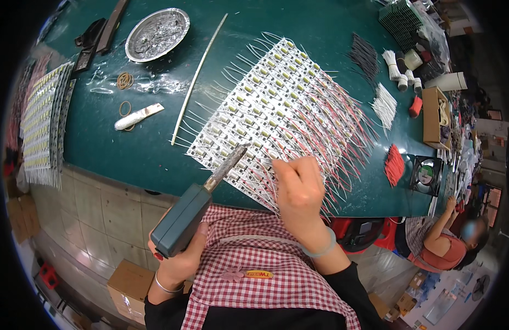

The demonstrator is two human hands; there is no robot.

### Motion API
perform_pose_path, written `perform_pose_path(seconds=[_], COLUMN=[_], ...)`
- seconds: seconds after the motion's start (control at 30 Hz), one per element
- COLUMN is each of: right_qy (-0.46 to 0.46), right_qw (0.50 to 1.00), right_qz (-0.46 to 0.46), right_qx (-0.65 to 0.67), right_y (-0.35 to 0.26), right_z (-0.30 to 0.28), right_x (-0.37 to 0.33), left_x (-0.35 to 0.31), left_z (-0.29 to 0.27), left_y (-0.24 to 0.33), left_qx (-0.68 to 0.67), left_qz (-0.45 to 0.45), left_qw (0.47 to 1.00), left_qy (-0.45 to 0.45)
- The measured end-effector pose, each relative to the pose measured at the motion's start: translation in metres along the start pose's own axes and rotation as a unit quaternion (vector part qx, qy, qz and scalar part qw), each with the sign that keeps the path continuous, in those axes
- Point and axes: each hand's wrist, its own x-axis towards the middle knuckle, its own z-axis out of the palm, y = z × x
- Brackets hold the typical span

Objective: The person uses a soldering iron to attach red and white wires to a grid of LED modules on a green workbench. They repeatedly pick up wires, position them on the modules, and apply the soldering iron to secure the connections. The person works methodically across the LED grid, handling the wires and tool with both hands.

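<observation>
My left hand (180, 258) is wrapped round the dark green body of a soldering gun (183, 220). Its grey metal tip reaches up and right over a panel of white circuit boards (254, 113), which lies slanted on the green table. Rows of small yellowish parts cover the panel. White wires stick out along its left side, and many red and white wires fan out on the right. Over the panel's near part, my right hand (301, 190) is closed with its fingertips pinched, close to the wires. What it pinches is too small to make out.
On the green table (117, 165) lie a metal bowl (157, 34), a thin stick (199, 80), a white-wrapped blade (139, 116) and rubber bands (125, 81). Stacked panels (45, 121) stand left. Red wires (394, 165) and a fan (426, 175) lie right; a co-worker (438, 242) sits beyond.
</observation>
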Motion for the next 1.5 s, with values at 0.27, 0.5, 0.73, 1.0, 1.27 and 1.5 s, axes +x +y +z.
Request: perform_pose_path(seconds=[0.27,0.5,0.73,1.0,1.27,1.5], right_qy=[0.009,-0.009,-0.009,-0.012,-0.013,-0.011], right_qw=[0.999,0.999,0.999,0.999,0.999,0.999], right_qz=[-0.021,0.002,0.0,0.003,0.011,0.01], right_qx=[0.047,0.051,0.039,0.043,0.045,0.048], right_y=[-0.022,-0.015,-0.012,-0.012,-0.012,-0.012], right_z=[-0.029,0.01,0.017,0.017,0.016,0.017], right_x=[0.006,-0.005,-0.009,-0.009,-0.009,-0.009], left_x=[-0.004,-0.004,-0.004,-0.004,-0.002,-0.003], left_z=[-0.004,-0.011,-0.008,-0.009,-0.004,-0.004], left_y=[-0.006,-0.004,-0.005,-0.005,-0.004,-0.003], left_qx=[0.01,0.04,0.032,0.078,0.063,0.068], left_qz=[0.036,0.075,0.068,0.087,0.084,0.079], left_qw=[0.999,0.996,0.996,0.991,0.993,0.993], left_qy=[0.012,-0.032,-0.048,-0.065,-0.054,-0.049])
